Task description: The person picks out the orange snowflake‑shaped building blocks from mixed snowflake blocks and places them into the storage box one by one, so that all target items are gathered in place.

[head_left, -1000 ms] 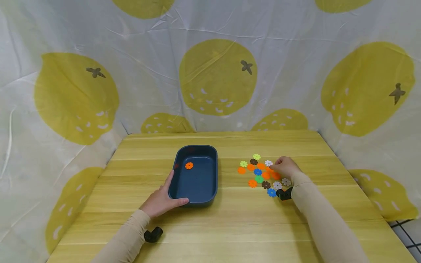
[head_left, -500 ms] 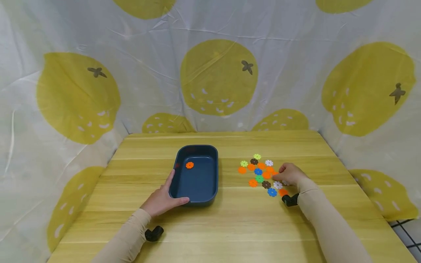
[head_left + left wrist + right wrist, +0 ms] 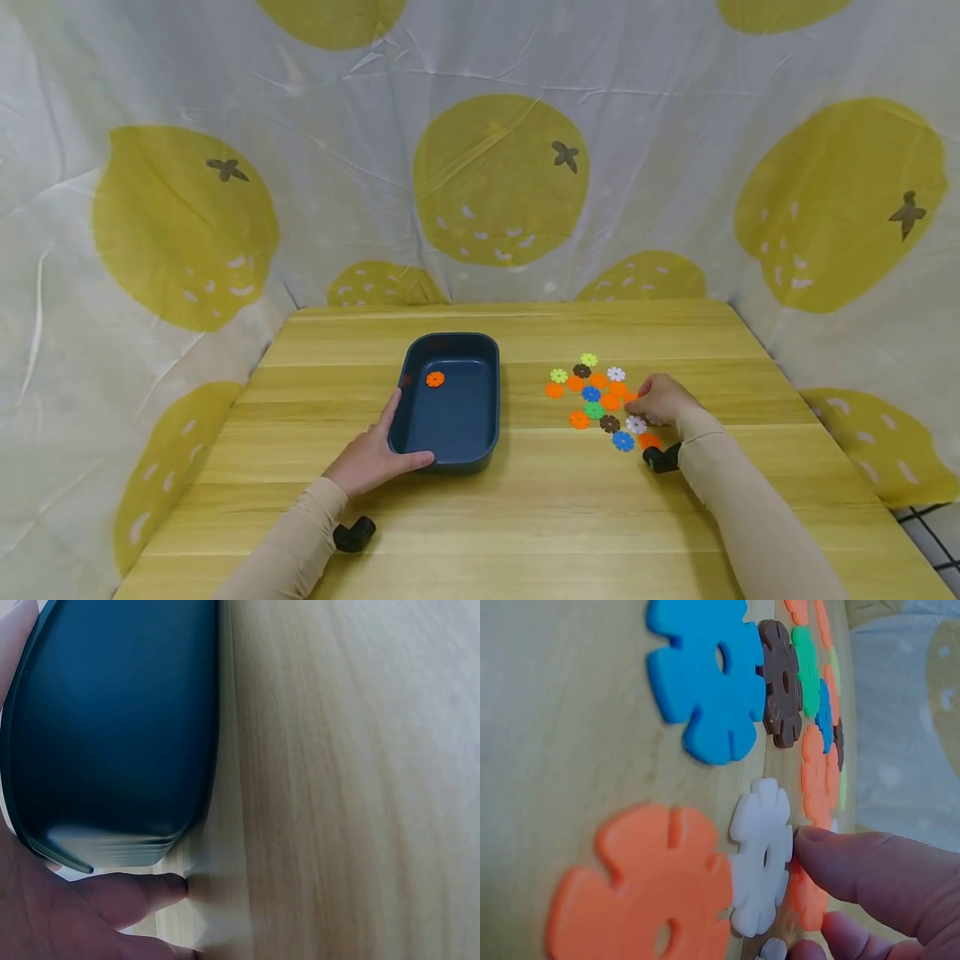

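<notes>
A dark blue rectangular tub (image 3: pixel 442 433) stands on the table with one orange snowflake disc (image 3: pixel 435 379) inside. My left hand (image 3: pixel 372 457) rests against its near left corner, fingers along the left side and thumb at the near rim; the left wrist view shows fairly straight fingers beside the tub wall (image 3: pixel 112 735). To the right lie several notched plastic snowflake discs, among them a blue one (image 3: pixel 623 441) and a green one (image 3: pixel 594 410). At their right edge my right hand (image 3: pixel 666 400) pinches an orange snowflake disc (image 3: pixel 808 900) low at the table, behind a white disc (image 3: pixel 763 859).
Beneath everything is a wooden table (image 3: pixel 480 533). A curtain (image 3: pixel 495 50) printed with lemons hangs behind and at both sides. Black wrist-worn devices sit at the left wrist (image 3: pixel 354 535) and the right wrist (image 3: pixel 662 458).
My right hand has shifted slightly right and toward me, from near the white disc at the back to an orange disc at the cluster's right edge. The left hand keeps its place on the tub.
</notes>
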The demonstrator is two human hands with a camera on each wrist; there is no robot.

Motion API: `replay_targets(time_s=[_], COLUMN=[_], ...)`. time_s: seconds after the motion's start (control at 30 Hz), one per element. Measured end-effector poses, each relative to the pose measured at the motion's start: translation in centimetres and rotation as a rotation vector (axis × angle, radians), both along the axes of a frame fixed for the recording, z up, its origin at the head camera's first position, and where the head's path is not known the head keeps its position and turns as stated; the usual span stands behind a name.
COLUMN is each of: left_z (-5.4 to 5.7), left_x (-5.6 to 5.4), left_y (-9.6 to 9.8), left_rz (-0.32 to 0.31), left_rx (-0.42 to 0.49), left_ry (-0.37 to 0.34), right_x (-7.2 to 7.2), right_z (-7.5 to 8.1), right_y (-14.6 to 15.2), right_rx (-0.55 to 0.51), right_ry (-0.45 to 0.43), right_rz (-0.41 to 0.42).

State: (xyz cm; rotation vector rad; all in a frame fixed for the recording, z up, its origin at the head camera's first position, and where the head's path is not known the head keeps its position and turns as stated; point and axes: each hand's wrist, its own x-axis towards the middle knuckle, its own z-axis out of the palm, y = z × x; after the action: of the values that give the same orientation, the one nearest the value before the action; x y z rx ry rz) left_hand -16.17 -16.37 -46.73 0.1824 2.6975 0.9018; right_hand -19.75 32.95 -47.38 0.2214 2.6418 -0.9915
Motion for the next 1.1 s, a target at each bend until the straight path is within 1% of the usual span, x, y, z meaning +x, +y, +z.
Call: replay_targets(time_s=[0.1, 0.23, 0.33, 0.4, 0.57, 0.63, 0.87, 1.1], left_z=[0.0, 0.0, 0.1, 0.1, 0.0, 0.1, 0.0, -0.2], left_x=[0.0, 0.0, 0.0, 0.0, 0.0, 0.0, 0.0, 0.0], left_y=[0.0, 0.0, 0.0, 0.0, -0.1, -0.1, -0.2, -0.2], left_rz=[0.003, 0.005, 0.005, 0.005, -0.012, -0.018, -0.014, -0.006], left_rx=[0.002, 0.006, 0.008, 0.01, 0.01, 0.011, 0.014, 0.019], left_ry=[-0.002, -0.002, -0.004, -0.005, 0.002, 0.005, 0.008, 0.01], right_x=[0.0, 0.0, -0.1, -0.1, -0.1, -0.2, -0.8, -1.8], right_z=[0.2, 0.4, 0.5, 0.6, 1.1, 1.3, 2.9, 4.7], right_y=[-0.1, -0.3, -0.3, -0.3, -0.1, -0.1, -0.5, -1.9], right_rx=[-0.045, -0.143, -0.178, -0.163, -0.108, -0.131, -0.301, -0.347], right_ry=[-0.012, -0.044, -0.052, -0.034, 0.053, 0.068, 0.065, 0.096], right_rz=[-0.019, -0.061, -0.085, -0.074, -0.028, -0.028, -0.074, -0.066])
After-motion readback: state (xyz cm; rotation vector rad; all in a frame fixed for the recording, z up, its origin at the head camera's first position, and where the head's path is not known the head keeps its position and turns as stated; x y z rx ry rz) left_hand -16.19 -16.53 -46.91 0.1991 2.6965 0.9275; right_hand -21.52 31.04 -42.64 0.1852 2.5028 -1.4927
